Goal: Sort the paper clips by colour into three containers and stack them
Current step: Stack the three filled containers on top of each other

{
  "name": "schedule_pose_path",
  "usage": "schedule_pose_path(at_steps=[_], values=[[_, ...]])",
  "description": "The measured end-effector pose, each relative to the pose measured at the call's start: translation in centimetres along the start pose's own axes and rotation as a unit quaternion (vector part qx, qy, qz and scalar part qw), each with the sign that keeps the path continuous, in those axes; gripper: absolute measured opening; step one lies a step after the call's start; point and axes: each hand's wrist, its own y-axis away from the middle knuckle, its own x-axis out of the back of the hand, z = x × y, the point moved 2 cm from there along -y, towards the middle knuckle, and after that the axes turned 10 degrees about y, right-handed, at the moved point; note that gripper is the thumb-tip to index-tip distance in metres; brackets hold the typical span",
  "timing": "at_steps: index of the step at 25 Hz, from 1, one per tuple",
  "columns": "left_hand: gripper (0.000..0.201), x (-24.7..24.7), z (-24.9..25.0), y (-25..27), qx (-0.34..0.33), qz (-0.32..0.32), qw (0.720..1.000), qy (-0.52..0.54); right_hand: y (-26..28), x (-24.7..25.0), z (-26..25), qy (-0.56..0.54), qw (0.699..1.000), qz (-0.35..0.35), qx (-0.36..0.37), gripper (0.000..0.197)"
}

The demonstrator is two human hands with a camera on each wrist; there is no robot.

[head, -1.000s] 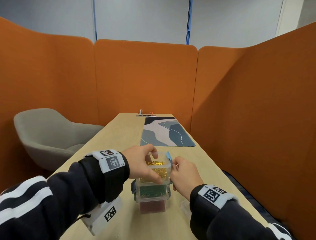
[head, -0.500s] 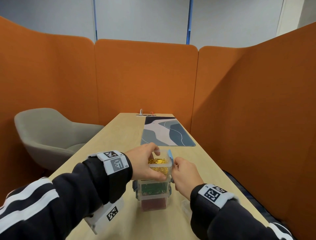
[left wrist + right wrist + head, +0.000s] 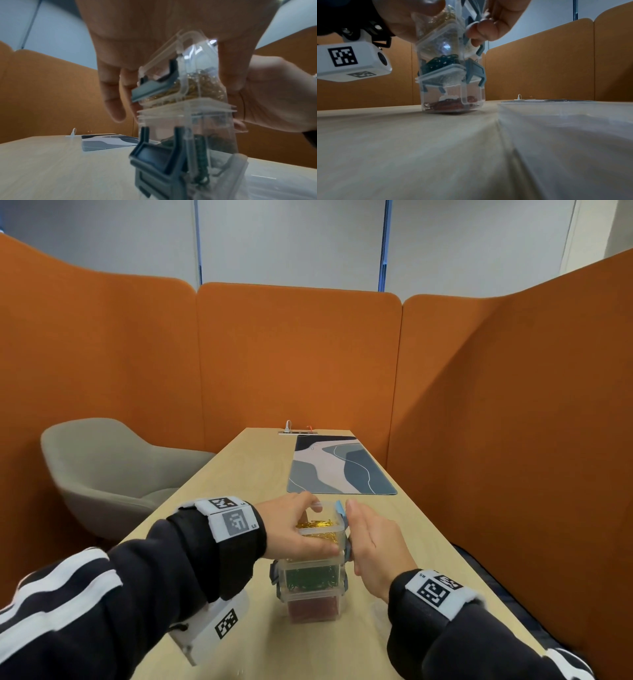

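Observation:
Three clear containers stand stacked near the table's front: red clips (image 3: 313, 607) at the bottom, green clips (image 3: 313, 577) in the middle, gold clips (image 3: 320, 530) on top. My left hand (image 3: 294, 529) grips the top container from the left, thumb in front and fingers behind. My right hand (image 3: 373, 539) lies against its right side, fingers fairly straight, pressing at the raised blue latch (image 3: 339, 506). The left wrist view shows the top container's (image 3: 197, 83) left latch (image 3: 154, 89) sticking out unfastened. From the right wrist, the red container (image 3: 452, 100) rests flat on the table.
A patterned desk mat (image 3: 339, 467) lies further along the wooden table (image 3: 246, 481). A clear plastic sheet or bag (image 3: 565, 135) lies right of the stack. A grey chair (image 3: 113, 474) stands to the left. Orange partitions (image 3: 513, 422) close in the right and far sides.
The right hand's fingers have straightened from a pinch on the blue latch to lie flat against it. The left hand keeps its grip on the top container.

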Motion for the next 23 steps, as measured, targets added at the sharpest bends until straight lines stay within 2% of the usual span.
schedule_pose_path(at_steps=[1, 3, 5, 7, 9, 10, 11, 13, 15, 19, 23], values=[[0.069, 0.1, -0.1, 0.0, -0.002, 0.002, 1.000, 0.000, 0.2, 0.0, -0.4, 0.025, 0.999, -0.013, 0.026, 0.060], [0.068, -0.1, -0.2, 0.1, -0.004, 0.005, 1.000, -0.023, 0.4, -0.3, -0.6, 0.074, 0.995, -0.034, 0.052, 0.053], [0.071, -0.1, 0.0, 0.0, -0.007, 0.007, 0.999, -0.033, 0.3, -0.4, -0.6, 0.080, 0.995, -0.036, 0.053, 0.039], [0.081, 0.2, -0.2, 0.2, -0.004, -0.012, 1.000, 0.007, 0.4, -0.5, -0.5, 0.076, 0.995, -0.036, 0.050, 0.037], [0.082, 0.9, -0.8, 0.7, 0.019, -0.018, 0.997, 0.076, 0.4, -0.6, -0.2, 0.082, 0.995, -0.044, 0.036, 0.055], [0.072, 1.2, -1.4, 0.9, 0.039, -0.003, 0.993, 0.113, 0.4, -0.7, 0.1, 0.086, 0.994, -0.053, 0.032, 0.068], [0.063, 1.4, -2.0, 1.2, 0.067, 0.018, 0.987, 0.145, 0.3, -0.8, 0.1, 0.085, 0.994, -0.062, 0.027, 0.079], [0.059, 1.4, -3.0, 1.5, 0.142, 0.036, 0.972, 0.184, 0.1, -1.0, 0.3, 0.074, 0.994, -0.075, 0.021, 0.091], [0.062, 1.1, -3.6, 1.5, 0.194, 0.023, 0.959, 0.208, 0.0, -1.1, 0.4, 0.070, 0.994, -0.079, 0.011, 0.090], [0.063, 1.0, -3.2, 1.1, 0.234, 0.040, 0.936, 0.261, 0.1, -0.9, 0.1, 0.074, 0.994, -0.084, 0.003, 0.085], [0.065, 0.7, -2.9, 1.1, 0.284, 0.021, 0.898, 0.334, 0.1, -0.8, 0.0, 0.065, 0.994, -0.090, 0.001, 0.082]])
